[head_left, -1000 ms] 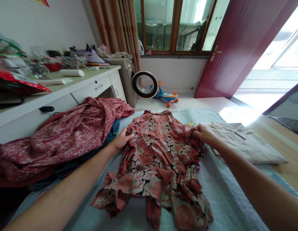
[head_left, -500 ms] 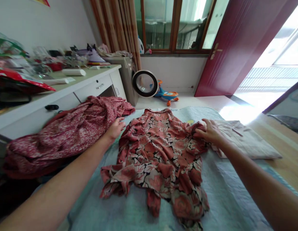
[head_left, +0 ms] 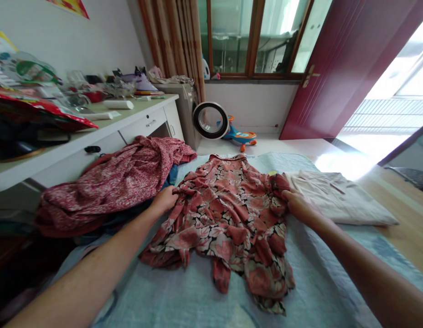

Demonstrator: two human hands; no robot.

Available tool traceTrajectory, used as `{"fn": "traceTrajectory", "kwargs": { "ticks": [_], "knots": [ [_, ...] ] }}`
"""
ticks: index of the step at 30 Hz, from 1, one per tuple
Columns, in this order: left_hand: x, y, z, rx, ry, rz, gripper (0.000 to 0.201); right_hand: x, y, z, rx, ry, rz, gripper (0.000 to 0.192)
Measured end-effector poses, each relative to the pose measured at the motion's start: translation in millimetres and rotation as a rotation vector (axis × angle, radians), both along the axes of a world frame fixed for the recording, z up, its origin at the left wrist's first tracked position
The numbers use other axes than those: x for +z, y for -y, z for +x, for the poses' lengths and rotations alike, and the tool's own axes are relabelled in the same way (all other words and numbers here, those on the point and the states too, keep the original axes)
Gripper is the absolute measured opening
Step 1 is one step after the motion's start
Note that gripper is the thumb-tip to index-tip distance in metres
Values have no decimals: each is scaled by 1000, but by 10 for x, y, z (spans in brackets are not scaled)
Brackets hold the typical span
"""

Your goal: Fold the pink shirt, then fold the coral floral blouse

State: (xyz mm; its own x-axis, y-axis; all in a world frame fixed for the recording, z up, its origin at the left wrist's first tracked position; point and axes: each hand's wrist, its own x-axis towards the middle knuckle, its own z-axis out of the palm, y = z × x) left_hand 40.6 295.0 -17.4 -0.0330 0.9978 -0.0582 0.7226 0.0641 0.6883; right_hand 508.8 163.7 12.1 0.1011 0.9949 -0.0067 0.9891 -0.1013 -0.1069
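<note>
Step, as judged: laying out of floral garment (head_left: 228, 200). Left hand (head_left: 164, 200): fingers closed on bunched fabric at one side. Right hand (head_left: 301, 206): fingers pinching the opposite side. Next move, as judged: calls for even outward tension, folds smoothed. Floral garment: between both sets of fingers, on pale blue cloth (head_left: 157, 291); coral, grey and black print; banded edge beyond fingers, rumpled end nearer.
</note>
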Motion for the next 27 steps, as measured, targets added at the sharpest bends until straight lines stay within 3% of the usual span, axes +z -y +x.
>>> {"fn": "traceTrajectory", "kwargs": {
  "ticks": [6,9,13,16,18,20,23,27],
  "knots": [
    [252,69,105,80,119,-102,20,413,-8,174,-50,18,263,26],
    [429,34,121,38,-112,89,18,618,-19,244,-100,75,296,25],
    [708,31,95,-138,-568,489,28,742,-25,389,-203,201,299,29],
    [887,45,33,-321,-795,726,34,703,-33,511,-247,315,211,28],
    [952,20,-40,-411,-864,787,35,635,-33,524,-237,388,151,26],
    [964,-27,-129,-439,-908,717,34,547,-27,439,-190,421,172,27],
    [921,-74,-236,-448,-979,439,29,389,-4,136,-64,346,231,29],
    [835,-37,-268,-300,-907,379,56,171,37,-393,134,109,185,25]
  ]
}}
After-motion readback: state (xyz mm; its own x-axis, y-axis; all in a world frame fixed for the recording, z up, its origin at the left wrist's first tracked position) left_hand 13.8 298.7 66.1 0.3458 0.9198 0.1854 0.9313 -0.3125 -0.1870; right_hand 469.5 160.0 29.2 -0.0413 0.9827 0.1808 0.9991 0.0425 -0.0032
